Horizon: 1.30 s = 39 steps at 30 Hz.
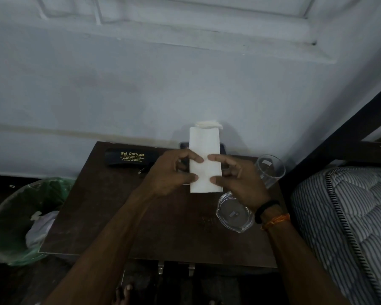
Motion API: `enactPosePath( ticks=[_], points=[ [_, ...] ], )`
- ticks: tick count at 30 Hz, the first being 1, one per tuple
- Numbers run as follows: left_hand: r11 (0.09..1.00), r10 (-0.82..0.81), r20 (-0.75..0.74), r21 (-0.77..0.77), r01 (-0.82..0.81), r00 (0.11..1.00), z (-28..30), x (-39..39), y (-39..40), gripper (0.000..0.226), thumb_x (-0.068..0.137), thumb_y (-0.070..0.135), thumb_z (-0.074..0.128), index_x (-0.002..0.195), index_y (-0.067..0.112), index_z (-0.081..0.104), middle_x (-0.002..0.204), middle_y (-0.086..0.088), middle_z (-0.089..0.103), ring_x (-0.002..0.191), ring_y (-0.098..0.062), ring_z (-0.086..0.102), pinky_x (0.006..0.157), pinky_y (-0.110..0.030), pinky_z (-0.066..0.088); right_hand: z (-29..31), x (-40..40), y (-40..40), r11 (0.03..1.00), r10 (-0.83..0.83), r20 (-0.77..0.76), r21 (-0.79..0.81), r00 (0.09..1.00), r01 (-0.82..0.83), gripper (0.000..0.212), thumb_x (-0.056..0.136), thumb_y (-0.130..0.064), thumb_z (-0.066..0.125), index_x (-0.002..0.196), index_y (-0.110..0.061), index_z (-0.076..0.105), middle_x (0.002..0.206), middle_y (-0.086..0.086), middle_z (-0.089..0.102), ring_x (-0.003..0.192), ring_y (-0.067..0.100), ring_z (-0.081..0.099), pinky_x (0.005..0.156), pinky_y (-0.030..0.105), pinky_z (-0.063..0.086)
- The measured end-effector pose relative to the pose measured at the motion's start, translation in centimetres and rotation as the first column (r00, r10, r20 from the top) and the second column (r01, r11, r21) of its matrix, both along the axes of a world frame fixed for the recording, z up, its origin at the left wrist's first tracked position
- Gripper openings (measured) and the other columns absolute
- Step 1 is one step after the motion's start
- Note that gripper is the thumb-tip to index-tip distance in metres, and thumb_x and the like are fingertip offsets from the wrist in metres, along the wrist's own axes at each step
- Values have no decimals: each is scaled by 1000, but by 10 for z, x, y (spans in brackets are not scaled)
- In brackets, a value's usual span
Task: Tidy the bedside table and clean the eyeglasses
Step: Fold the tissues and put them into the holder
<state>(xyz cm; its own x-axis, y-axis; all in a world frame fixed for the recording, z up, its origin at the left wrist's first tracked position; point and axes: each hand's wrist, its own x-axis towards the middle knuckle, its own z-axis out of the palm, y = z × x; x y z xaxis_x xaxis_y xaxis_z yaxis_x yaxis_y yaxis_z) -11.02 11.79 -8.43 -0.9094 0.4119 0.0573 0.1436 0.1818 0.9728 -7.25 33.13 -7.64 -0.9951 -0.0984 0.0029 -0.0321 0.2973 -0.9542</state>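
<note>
Both hands are holding a white folded rectangular cloth or tissue (205,159) upright-lengthwise above the dark brown wooden bedside table (110,216); left hand (169,175) is pinching its left edge between thumb and fingers, right hand (235,179) is pinching the right edge the same way, fingers curled round the edges, likely squaring the fold or readying it as a wipe for the glasses. The eyeglasses themselves are not plainly showing: a thin dark bit is poking out just left of the left hand, cannot tell if it is a temple arm. Black oblong spectacle case with gold lettering (131,159) is lying along the back-left of the table near the wall, probably kept out of the working middle. A dark flat object (222,148), maybe a phone, is sitting behind the cloth, mostly hidden. Clear drinking glass (271,170) is tipping near the right edge, just beside the right hand; clear glass ashtray (233,214) is sitting under the right wrist, close to knocking if the wrist drops. Open tabletop is lying front-left, the best room for setting things down. Green-lined waste bin (20,216) is standing left of the table, striped mattress (348,216) crowding the right, so rightward sweeps are looking tight
</note>
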Motion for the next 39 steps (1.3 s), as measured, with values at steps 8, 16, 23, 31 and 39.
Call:
enactPosePath(
  ticks=[8, 16, 23, 31, 39],
  points=[
    [981, 186, -158, -28, -192, 970, 0, -5, 12, 33, 77, -2, 75, 107, 14, 72, 115, 0, 69, 93, -10, 68, 76, -30, 60, 6, -15, -10, 978, -148, -142, 125, 979, 166, 85, 73, 0, 79, 142, -32, 42, 113, -2, 68, 88, 11, 70, 73, 28, 60],
    [961, 203, -332, -112, -253, 921, -3, -12, 23, 44, 85, -6, 64, 125, 11, 65, 127, -7, 62, 116, -20, 58, 99, -31, 52, -1, -39, -12, 846, -323, -252, 356, 912, 397, 21, 77, -21, 81, 95, -19, 70, 87, -2, 75, 77, 12, 70, 74, 39, 61],
    [971, 216, -276, -42, -237, 936, -5, -18, 28, 44, 87, -9, 59, 125, 12, 65, 118, -1, 62, 111, -17, 62, 100, -27, 51, -8, -49, -15, 799, -326, -290, 424, 900, 426, 22, 77, -23, 80, 92, -20, 64, 84, -5, 72, 76, 14, 68, 69, 39, 60],
    [938, 214, -303, -202, -282, 929, -7, -20, 26, 43, 86, -12, 54, 123, 9, 66, 128, -9, 64, 115, -17, 60, 101, -22, 46, -18, -58, -17, 790, -324, -287, 443, 902, 424, 24, 71, -18, 83, 89, -19, 66, 82, -5, 72, 75, 15, 68, 70, 39, 60],
    [940, 172, -292, -238, -246, 941, -9, -19, 24, 43, 84, -12, 59, 122, 7, 65, 124, -9, 65, 108, -14, 61, 95, -7, 44, -26, -57, -22, 739, -264, -294, 550, 919, 388, 23, 74, -20, 81, 90, -18, 65, 82, -2, 71, 78, 20, 66, 72, 34, 56]
  ],
)
